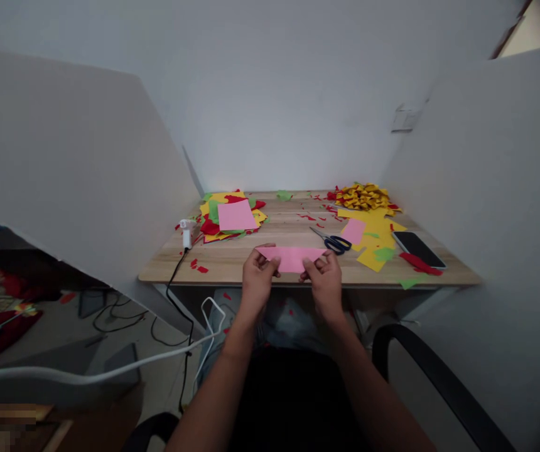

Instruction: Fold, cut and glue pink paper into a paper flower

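Head view: a piece of pink paper [291,260] is stretched between both hands at the near edge of the bench, its long edge running level from side to side. Whether it is folded double or a single layer tipped toward the camera, I cannot tell. The left hand [257,276] has one end pinched, thumb on the near face and fingers behind; the right hand [325,279] grips the other end the same way.

Handling it well, I judge, calls for a light, even pull from both sides: too hard a tug could tear or crease it, and slack would let the middle sag. Thumbs at matching heights should help the long edge stay straight, and any crease would be best pressed outward from the centre.

Just beyond the right hand lie scissors [327,239] with dark handles, near a smaller pink rectangle [353,231] on yellow paper [378,227]. Farther right, a red strip [421,263] touches a smartphone [415,246]. On the left, a pink square [236,216] tops a pile of coloured paper [261,216], with a white device [186,235] standing beside it. A heap of yellow paper pieces [364,196] sits at the back right of the bench [223,257].
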Tool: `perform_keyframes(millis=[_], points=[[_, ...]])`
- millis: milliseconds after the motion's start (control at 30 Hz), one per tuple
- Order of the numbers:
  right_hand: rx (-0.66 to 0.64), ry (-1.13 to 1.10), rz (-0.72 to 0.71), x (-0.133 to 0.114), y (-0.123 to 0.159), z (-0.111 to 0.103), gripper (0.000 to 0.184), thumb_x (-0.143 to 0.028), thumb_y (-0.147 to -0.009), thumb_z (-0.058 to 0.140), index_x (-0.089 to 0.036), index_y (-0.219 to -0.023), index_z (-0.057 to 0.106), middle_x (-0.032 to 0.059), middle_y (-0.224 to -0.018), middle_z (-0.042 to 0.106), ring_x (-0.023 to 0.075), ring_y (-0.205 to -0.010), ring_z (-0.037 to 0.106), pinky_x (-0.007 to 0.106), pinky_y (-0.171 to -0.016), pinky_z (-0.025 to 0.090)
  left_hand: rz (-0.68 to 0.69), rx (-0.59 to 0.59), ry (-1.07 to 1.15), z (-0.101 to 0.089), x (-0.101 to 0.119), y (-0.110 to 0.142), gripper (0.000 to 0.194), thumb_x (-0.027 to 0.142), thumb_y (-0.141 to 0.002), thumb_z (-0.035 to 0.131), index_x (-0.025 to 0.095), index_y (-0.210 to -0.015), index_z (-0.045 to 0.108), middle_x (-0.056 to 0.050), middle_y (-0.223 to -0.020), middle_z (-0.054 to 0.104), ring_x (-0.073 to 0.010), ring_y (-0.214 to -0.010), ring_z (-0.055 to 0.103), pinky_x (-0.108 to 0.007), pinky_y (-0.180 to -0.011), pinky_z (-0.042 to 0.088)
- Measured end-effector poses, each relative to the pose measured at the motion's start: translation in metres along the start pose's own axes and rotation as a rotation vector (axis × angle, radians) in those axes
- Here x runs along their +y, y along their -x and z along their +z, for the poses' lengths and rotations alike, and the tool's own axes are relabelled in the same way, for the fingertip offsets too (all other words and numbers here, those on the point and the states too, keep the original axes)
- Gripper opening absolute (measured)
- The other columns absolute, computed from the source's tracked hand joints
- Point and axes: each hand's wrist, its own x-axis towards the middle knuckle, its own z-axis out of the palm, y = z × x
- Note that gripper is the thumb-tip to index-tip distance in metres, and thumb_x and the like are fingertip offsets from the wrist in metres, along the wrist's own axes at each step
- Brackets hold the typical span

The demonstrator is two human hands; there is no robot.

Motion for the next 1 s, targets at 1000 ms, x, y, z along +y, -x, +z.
perform_keyframes(millis=[1000], points=[[-0.349,1.165,0.144,0.072,-0.106,0.014,0.029,-0.048,-0.077,0.074,-0.024,-0.072,0.06,0.0017,-0.06,0.064,0.0172,-0.051,0.054,0.028,-0.05,0.026,0.078,-0.177,-1.203,-0.054,-0.074,-0.113,0.037,0.029,-0.085,0.072,0.027,-0.122,0.065,-0.006,-0.105,0.072,-0.0257,-0.099,0.062,-0.043,-0.093,0.037]])
